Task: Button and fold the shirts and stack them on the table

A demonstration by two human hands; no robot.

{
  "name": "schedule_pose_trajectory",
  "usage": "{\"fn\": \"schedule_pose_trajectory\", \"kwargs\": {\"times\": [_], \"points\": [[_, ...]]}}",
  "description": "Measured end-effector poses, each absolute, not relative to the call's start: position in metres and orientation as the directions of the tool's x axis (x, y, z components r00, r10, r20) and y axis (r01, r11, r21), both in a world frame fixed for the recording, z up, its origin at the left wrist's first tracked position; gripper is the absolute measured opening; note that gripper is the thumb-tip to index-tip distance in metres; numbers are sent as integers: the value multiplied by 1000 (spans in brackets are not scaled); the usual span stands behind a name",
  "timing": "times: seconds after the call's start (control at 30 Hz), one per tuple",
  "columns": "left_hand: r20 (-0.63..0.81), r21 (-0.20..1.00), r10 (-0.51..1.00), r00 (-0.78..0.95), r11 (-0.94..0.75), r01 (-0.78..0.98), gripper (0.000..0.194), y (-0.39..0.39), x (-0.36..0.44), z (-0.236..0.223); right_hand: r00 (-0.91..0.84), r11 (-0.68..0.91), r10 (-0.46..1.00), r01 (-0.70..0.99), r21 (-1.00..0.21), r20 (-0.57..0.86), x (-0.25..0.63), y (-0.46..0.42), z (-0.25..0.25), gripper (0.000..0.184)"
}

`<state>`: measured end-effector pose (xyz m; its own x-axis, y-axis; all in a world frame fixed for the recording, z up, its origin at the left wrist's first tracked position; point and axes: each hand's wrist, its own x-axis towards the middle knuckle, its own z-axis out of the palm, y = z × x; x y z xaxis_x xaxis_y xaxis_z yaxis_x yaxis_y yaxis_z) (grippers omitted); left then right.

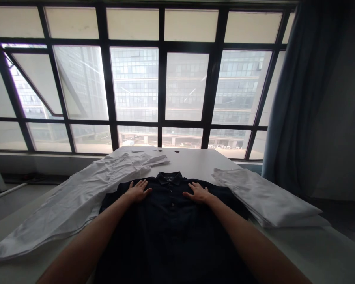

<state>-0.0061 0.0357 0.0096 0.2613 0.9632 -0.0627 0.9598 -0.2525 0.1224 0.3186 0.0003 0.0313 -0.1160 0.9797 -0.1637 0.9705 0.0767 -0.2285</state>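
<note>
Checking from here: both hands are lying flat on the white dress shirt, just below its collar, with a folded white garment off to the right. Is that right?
Not quite. The head view shows the left hand and the right hand flat on the dark polo shirt, just below its collar. The white dress shirt lies to its left. The folded white garment is on the right, as you said.

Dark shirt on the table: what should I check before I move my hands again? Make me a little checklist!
1. Both hands on the dark polo shirt: ok, left hand and right hand rest flat on it.
2. Collar lying flat: ok.
3. Lower shirt smooth: cannot tell, too dark.
4. White shirt apart from the polo: not ok, they touch.
5. Folded white cloth on the table: ok.
</note>
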Motion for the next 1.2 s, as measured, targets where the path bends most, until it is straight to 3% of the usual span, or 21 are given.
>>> {"fn": "schedule_pose_trajectory", "kwargs": {"times": [0.13,0.27,0.43,0.6,0.73,0.83,1.0,1.1,1.2], "points": [[9,178,959,282,-279,944,64,42,-15,10,-186,161,979,957,-241,-82,329,0,22,73],[148,168,950,275,-298,940,59,26,-34,20,-181,190,981,970,-154,74,351,-32,24,58],[296,80,955,27,-53,995,50,-14,-86,37,36,-12,976,993,-115,213,387,-77,34,43],[243,32,944,-222,220,975,50,-52,-123,38,244,-221,950,966,-131,195,413,-94,35,36],[292,21,927,-237,241,970,57,-70,-123,40,305,-285,939,949,-138,158,419,-105,29,35],[354,3,916,-190,202,979,51,-77,-116,40,298,-288,945,954,-88,135,419,-112,27,39],[156,165,944,-289,264,950,47,-78,-110,30,310,-304,947,949,-77,81,422,-112,28,47],[132,241,942,-307,270,932,39,-74,-110,26,317,-311,946,945,-99,61,429,-107,24,48],[138,403,928,-347,267,875,36,-70,-111,29,314,-299,940,947,-120,133,435,-102,16,50]]}}
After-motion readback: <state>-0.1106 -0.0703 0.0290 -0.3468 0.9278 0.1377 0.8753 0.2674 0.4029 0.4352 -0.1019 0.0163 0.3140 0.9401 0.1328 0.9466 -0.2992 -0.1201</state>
